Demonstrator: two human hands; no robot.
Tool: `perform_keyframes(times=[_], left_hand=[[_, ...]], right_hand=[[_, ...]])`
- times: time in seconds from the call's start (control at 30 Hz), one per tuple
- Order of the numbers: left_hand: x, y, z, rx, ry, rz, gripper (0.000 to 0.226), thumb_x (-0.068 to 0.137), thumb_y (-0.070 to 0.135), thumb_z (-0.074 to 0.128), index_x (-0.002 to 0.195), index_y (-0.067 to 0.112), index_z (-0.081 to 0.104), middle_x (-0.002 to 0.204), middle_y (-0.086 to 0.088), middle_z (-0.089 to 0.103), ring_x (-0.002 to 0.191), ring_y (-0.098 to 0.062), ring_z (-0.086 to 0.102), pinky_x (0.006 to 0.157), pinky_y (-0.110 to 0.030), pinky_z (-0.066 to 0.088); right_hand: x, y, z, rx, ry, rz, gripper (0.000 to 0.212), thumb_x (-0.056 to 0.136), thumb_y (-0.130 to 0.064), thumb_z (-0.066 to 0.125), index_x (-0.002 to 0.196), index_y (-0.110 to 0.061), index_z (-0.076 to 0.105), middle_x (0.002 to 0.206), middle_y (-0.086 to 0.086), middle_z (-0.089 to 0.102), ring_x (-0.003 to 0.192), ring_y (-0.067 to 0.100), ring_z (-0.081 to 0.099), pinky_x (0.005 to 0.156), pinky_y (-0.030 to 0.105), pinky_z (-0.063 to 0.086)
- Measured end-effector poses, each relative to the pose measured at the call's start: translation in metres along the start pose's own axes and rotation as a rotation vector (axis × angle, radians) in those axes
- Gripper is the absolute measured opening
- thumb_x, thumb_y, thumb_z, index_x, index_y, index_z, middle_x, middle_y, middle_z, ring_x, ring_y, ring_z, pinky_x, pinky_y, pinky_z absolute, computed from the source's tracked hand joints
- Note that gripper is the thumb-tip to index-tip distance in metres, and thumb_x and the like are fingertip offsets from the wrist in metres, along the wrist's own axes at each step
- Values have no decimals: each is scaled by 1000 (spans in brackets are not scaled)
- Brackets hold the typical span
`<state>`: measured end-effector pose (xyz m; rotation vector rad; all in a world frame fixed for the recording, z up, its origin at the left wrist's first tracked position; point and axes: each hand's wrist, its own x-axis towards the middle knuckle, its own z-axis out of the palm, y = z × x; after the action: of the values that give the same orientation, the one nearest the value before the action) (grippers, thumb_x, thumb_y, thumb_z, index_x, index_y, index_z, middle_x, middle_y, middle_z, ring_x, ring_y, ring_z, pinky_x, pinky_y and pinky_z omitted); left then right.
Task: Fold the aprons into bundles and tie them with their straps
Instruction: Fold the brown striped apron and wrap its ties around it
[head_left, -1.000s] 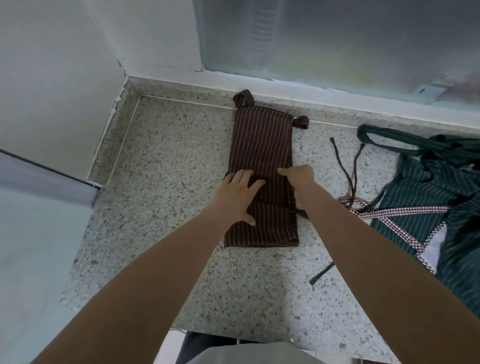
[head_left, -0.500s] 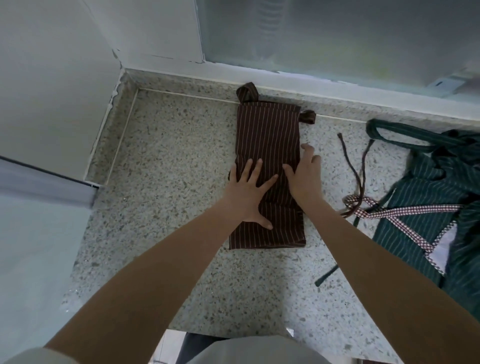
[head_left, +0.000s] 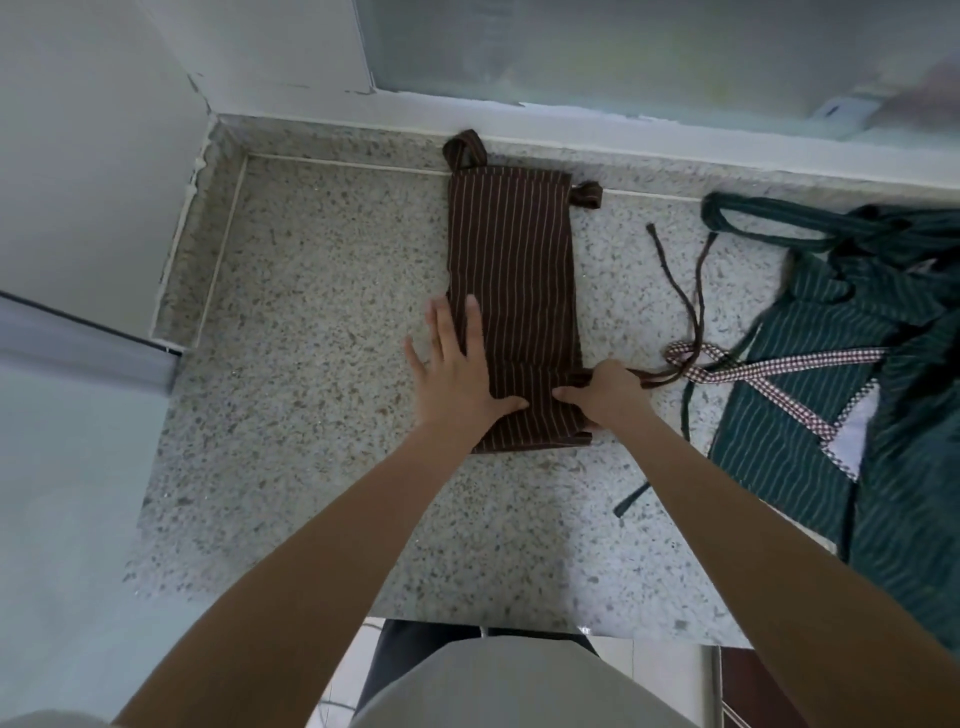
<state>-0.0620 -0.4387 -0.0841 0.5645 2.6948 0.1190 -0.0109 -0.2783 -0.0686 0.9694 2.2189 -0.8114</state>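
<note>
Brown apron (head_left: 511, 270): folded into a long strip on the counter (head_left: 322, 322), far end near the wall.
Left hand (head_left: 457, 374): flat, fingers spread, pressing the apron's near left side.
Right hand (head_left: 605, 397): at the near right edge, fingers curled around the strap (head_left: 680, 291).
Green apron (head_left: 831, 374): far right, unfolded.

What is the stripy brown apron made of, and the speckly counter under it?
The brown apron looks like matte woven cloth, perhaps cotton: it folds flat and creases. The counter looks like polished terrazzo or speckled stone: grey with dark flecks and a slight sheen.
</note>
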Motion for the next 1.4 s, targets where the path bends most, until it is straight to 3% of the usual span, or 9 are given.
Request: perform_keyframes(times=[0.2, 0.4, 0.5, 0.6, 0.8, 1.03, 1.2, 1.3, 1.4], left_hand=[[-27, -1, 21, -98, 20, -57, 131, 72, 71, 57, 141, -4, -25, 154, -20, -17, 144, -29, -15, 119, -39, 0], [-29, 3, 27, -101, 14, -23, 124, 75, 71, 54, 143, 0, -22, 154, -18, -21, 144, -28, -17, 118, -38, -3], [-29, 1, 29, -43, 31, -5, 121, 77, 71, 50, 143, 0, -22, 153, -16, -24, 143, -27, -19, 118, -38, -5], [-29, -1, 29, 27, 53, 21, 119, 77, 73, 45, 143, 2, -22, 154, -14, -24, 144, -25, -18, 115, -38, -9], [-26, -3, 32, 191, 137, 261, 91, 86, 71, 30, 146, 22, -17, 157, -5, -17, 145, -22, -15, 115, -41, -9], [-18, 3, 21, -2, -79, 234, 76, 88, 71, 18, 150, 29, 5, 159, 0, -4, 146, -17, -6, 118, -40, -2], [5, 3, -7, -341, 187, 120, 34, 101, 28, 33, 124, 13, 54, 126, -5, 55, 119, -23, 44, 98, -36, 34], [29, -8, -21, -170, 204, 248, 36, 99, 20, 38, 134, 16, 47, 142, -1, 44, 133, -18, 33, 106, -34, 25], [45, -20, -28, 37, -15, 398, 63, 96, 42, 43, 149, 16, 20, 158, 2, 13, 145, -14, 6, 116, -33, 6]], right_hand=[[-6, 15, 14, 307, 36, 18, 26, 81, -25, 73, 75, -4, 57, 72, 14, 59, 66, 23, 58, 61, 29, 45], [-13, 11, 24, 462, 14, 38, 28, 81, -23, 73, 66, -6, 57, 61, 10, 60, 65, 26, 61, 53, 29, 48], [-13, 8, 31, 709, -55, 52, 21, 82, -14, 72, 69, -11, 55, 83, 17, 66, 78, 30, 67, 39, 20, 41], [-12, 13, 37, 572, 63, -29, 17, 85, -16, 67, 74, -10, 57, 87, 20, 65, 84, 30, 64, 71, 33, 52], [-26, 15, 36, 389, 200, -140, 43, 94, -13, 47, 55, -14, 29, 54, 1, 32, 50, 15, 33, 49, 27, 24], [4, 24, 32, 663, -4, 67, 17, 95, -12, 42, 95, 1, 53, 105, 27, 60, 99, 39, 61, 84, 55, 52], [-12, 12, 23, 344, 211, 28, 50, 95, -8, 46, 137, -2, 19, 114, 4, 38, 99, 21, 41, 77, 29, 39], [-19, 5, 21, -148, 507, -202, 62, 86, -6, 57, 138, -9, 22, 136, 16, 28, 120, 29, 35, 93, 34, 41], [-6, -10, 13, -307, 400, -515, 70, 89, -18, 59, 146, -11, 19, 153, 12, 11, 141, 28, 14, 114, 37, 25]])
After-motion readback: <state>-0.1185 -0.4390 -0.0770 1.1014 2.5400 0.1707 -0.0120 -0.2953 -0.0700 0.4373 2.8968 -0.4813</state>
